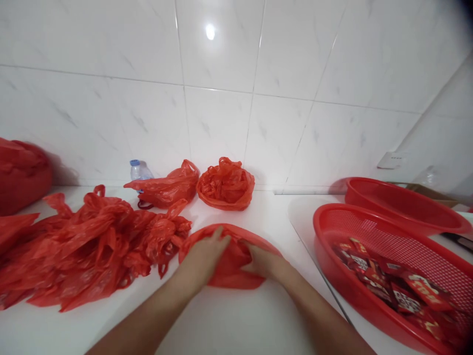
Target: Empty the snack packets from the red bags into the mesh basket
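1. Well, both hands are down on the flat red bag (233, 278), which lies on the white counter (229, 325) straight in front of the person.
2. On the bag's left half, the left hand (205, 256) has its fingers curled into the plastic and grips a fold.
3. On the bag's right half, the right hand (264, 264) has its fingertips tucked into the creased middle and pinches the plastic there.
4. Just left of the bag, nearly touching its edge, sprawls a loose heap of red bags (92, 241).
5. Behind the bag, toward the tiled wall (221, 118), sits a crumpled open bag (226, 185).
6. Left of that crumpled bag is a stuffed red bag (166, 187), with a water bottle (137, 170) half hidden behind it.
7. Right of the flat bag, a little apart, stands a red mesh basket (332, 231) holding red snack packets (399, 288).
8. Beyond the basket, farther from the bag, a second red basin (402, 204) overlaps its back rim.
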Available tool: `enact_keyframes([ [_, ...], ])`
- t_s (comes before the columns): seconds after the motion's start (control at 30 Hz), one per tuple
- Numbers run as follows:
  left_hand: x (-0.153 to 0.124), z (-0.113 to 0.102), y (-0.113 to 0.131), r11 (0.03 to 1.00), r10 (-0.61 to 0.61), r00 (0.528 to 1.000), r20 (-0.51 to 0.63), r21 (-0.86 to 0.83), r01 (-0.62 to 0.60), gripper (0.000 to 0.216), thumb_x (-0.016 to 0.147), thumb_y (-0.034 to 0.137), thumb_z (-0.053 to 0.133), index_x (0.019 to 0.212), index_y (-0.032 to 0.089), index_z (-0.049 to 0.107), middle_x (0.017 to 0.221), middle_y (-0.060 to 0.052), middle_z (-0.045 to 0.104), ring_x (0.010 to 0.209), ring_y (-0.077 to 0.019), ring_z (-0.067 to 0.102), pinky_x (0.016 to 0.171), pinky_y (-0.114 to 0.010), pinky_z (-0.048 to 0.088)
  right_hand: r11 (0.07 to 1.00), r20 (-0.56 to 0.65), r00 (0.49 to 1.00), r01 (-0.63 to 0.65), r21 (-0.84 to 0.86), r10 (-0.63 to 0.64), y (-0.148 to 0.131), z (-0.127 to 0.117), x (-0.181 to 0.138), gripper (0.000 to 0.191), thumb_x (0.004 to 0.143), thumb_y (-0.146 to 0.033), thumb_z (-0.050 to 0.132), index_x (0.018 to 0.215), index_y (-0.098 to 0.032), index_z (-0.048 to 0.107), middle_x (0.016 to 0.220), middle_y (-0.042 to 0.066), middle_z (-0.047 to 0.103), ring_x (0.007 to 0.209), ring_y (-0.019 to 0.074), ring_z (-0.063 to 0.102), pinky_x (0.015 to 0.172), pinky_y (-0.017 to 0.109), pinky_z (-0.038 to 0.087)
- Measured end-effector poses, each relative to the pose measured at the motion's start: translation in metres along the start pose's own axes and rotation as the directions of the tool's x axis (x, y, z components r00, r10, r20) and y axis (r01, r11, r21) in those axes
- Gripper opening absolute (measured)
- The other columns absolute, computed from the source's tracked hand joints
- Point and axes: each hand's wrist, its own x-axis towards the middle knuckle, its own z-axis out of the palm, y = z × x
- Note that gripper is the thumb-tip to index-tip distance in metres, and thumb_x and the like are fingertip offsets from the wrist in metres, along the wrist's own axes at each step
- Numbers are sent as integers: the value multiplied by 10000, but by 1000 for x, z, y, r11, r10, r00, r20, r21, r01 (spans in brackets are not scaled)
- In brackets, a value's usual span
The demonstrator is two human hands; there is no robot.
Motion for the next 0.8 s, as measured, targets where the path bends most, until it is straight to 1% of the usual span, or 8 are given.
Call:
enact_keyframes([
  [0.1,1,5,-41,989,-10,1000,2,144,9,595,640,-55,452,1167,198,562,1472,-160,340,1073,-289,597,799,-382,504,959,59,990,108,260,-128,13,-13,0,641,751,-417,637,1351,-292,448,1016,29,656,853,186,618,742,307,465],
  [0.2,-2,9,-61,995,27,999,-32,93,-24,663,619,-25,513,1231,228,522,1509,-151,269,1211,-337,498,901,-462,460,748,46,969,156,645,-242,32,-19,5,472,813,-384,569,1262,-246,526,932,22,663,674,111,586,604,238,454],
  [0.33,1,16,-66,998,6,1000,-5,-61,-6,735,606,-9,521,1281,279,488,1530,-119,226,1102,-322,587,862,-437,495,428,27,992,30,903,-126,54,-16,16,424,794,-347,594,1188,-200,539,1085,85,649,583,72,577,501,196,447],
  [0.43,5,21,-69,983,16,1000,-24,-184,-20,745,614,-30,457,1283,296,496,1523,-80,257,1107,-284,591,896,-394,491,302,-71,997,63,951,13,62,-14,23,429,802,-342,593,1193,-190,506,1121,116,638,575,79,585,486,204,460],
  [0.5,4,25,-69,973,29,997,-75,-228,-46,722,646,-32,423,1283,298,504,1521,-59,267,1173,-270,546,951,-392,462,369,-164,975,97,924,152,61,-11,26,413,802,-326,584,1181,-189,492,1142,114,620,555,81,570,472,220,453],
  [0.6,-1,32,-60,979,44,983,-176,-187,-77,573,788,50,407,1295,304,490,1507,-44,305,1272,-273,443,1009,-442,409,704,-424,875,148,695,235,48,-5,27,309,797,-266,557,1095,-192,527,1140,83,597,580,97,562,530,258,466],
  [0.7,-8,39,-43,974,174,952,-251,-100,-204,392,883,171,412,1234,289,541,1379,-66,492,1205,-264,493,981,-458,418,951,-698,715,191,242,34,29,4,20,235,822,-209,509,1051,-216,560,1117,55,574,719,132,581,670,293,476],
  [0.8,-9,44,-27,945,285,931,-229,-95,-313,339,860,293,523,1195,251,561,1249,-104,587,1114,-279,545,948,-469,432,979,-731,662,201,-40,-165,12,11,14,173,856,-165,451,928,-215,600,999,45,589,783,150,576,696,285,462],
])
